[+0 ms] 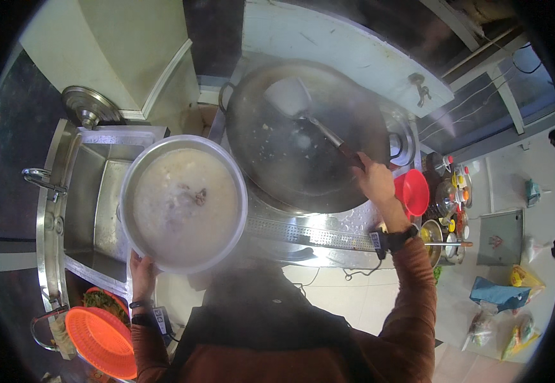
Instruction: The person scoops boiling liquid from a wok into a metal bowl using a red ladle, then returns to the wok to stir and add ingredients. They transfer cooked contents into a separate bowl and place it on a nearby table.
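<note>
My left hand [142, 272] grips the near rim of a wide metal basin [184, 265], thumb over the edge. Cloudy whitish liquid [186, 201] with a few dark bits and pale lumps fills much of the basin. In my right hand [374, 181] is the wooden handle of a wok spatula [328, 131]. Its broad metal blade [288, 97] is over the far side of a large dark wok [277, 177], with whitish matter or glare on it. Small pale scraps dot the wok's inside. Steam blurs the view, so whether the blade touches the wok is unclear.
A steel sink [90, 191] with a tap [43, 177] lies left of the basin. An orange plastic basket [98, 337] stands near my left forearm. Right of the wok are a red plastic bowl [416, 191], bottles [445, 196] and a metal bowl [431, 232]. A perforated metal strip [301, 232] edges the stove.
</note>
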`<state>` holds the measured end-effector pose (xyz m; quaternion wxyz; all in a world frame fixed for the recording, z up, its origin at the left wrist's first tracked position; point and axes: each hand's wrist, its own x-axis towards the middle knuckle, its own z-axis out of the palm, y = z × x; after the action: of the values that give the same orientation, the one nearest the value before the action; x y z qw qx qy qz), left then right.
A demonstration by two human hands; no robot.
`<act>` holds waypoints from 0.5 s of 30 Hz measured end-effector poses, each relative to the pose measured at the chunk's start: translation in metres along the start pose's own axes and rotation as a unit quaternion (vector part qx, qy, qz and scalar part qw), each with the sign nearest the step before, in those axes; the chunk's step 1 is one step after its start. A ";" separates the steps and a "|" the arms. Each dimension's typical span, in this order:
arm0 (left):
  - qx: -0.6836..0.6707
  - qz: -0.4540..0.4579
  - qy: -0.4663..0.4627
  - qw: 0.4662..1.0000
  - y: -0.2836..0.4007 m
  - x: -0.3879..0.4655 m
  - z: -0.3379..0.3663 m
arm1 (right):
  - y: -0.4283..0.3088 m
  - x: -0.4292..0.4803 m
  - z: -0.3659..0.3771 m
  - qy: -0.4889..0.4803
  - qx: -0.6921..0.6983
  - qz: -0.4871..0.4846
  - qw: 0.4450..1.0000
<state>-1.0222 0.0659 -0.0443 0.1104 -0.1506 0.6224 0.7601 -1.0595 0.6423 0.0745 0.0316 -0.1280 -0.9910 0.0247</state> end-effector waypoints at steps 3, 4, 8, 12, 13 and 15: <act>-0.008 -0.006 -0.004 1.000 -0.003 0.001 -0.003 | -0.020 -0.020 -0.066 -0.004 -0.020 -0.032 0.999; 0.002 -0.029 0.016 0.999 -0.003 0.001 -0.005 | -0.028 -0.029 -0.088 -0.010 -0.033 -0.045 0.998; -0.003 -0.031 0.001 1.000 -0.004 0.002 -0.009 | -0.070 -0.055 -0.143 -0.013 -0.052 -0.142 0.988; -0.044 -0.021 -0.015 0.999 -0.005 0.004 -0.010 | -0.113 -0.082 -0.137 -0.011 -0.077 -0.190 0.979; -0.034 -0.031 -0.004 0.999 -0.005 0.004 -0.010 | -0.120 -0.089 -0.130 0.011 -0.109 -0.203 0.973; -0.031 -0.006 -0.032 0.999 -0.005 0.004 -0.012 | -0.128 -0.100 -0.117 0.046 -0.180 -0.218 0.958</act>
<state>-1.0230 0.0554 -0.0527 0.1302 -0.1329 0.5941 0.7826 -0.9868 0.4976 0.1925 0.0579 0.0871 -0.9804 -0.1671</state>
